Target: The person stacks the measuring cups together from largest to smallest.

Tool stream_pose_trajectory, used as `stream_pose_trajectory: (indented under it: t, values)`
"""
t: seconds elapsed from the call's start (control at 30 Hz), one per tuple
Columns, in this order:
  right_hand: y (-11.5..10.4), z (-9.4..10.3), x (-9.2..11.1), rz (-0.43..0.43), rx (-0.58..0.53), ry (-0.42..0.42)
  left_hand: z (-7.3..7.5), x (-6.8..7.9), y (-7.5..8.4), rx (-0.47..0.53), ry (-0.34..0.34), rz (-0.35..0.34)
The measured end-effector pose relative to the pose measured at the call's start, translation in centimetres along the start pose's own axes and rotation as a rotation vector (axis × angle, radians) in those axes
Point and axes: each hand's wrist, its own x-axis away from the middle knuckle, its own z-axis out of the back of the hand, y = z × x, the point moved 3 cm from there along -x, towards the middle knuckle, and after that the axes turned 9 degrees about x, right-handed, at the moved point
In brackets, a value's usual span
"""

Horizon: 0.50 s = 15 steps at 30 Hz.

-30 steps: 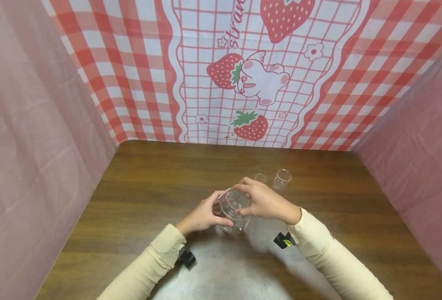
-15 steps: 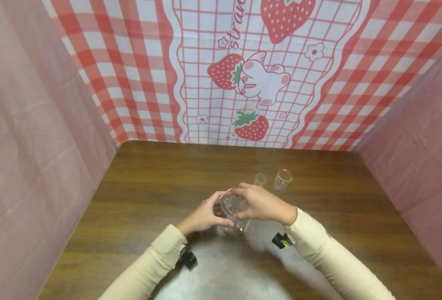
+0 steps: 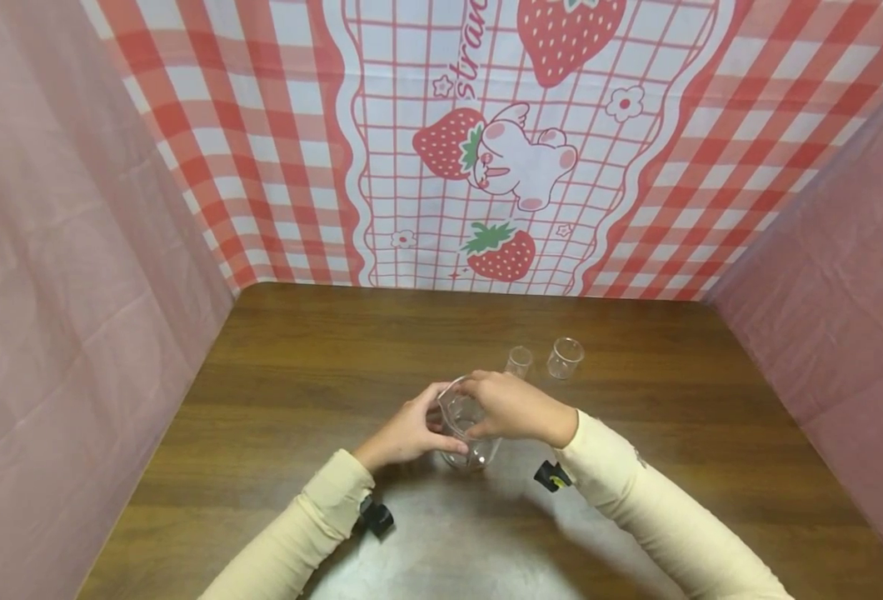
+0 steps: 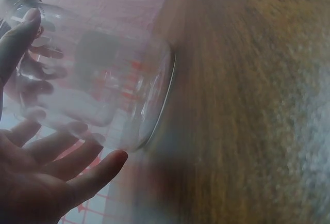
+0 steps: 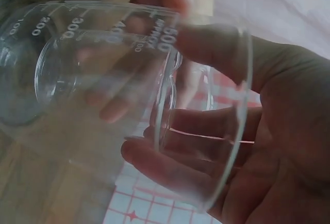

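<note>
In the head view a large clear glass beaker (image 3: 479, 455) stands over the table near its middle. My left hand (image 3: 406, 431) grips its left side, thumb across the front and fingers behind. White volume marks up to 500 show on the large beaker (image 5: 111, 25) in the right wrist view. A smaller glass beaker (image 5: 44, 77) lies within it. My right hand (image 3: 520, 408) reaches over the large rim from the right, and its fingers hold the smaller beaker near its rim. Glass overlap blurs the exact contact.
Beyond my right hand stand a tiny glass beaker (image 3: 519, 360) and a somewhat bigger one (image 3: 565, 358). The brown wooden table (image 3: 299, 350) ends at a strawberry-print cloth (image 3: 501, 250) behind. Pink curtains (image 3: 74, 292) hang at both sides.
My right hand has shifted slightly left and down over the large beaker, uncovering more of the tiny beaker behind. My left hand and the large beaker stay nearly still.
</note>
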Motion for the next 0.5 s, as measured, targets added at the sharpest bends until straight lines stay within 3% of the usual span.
stream_pose_trajectory:
  t: [0.5]
  values:
    - [-0.52,-1.03,-0.58,-0.026,-0.004,-0.025,-0.02,0.04,0.14,-0.006,0.001,0.013]
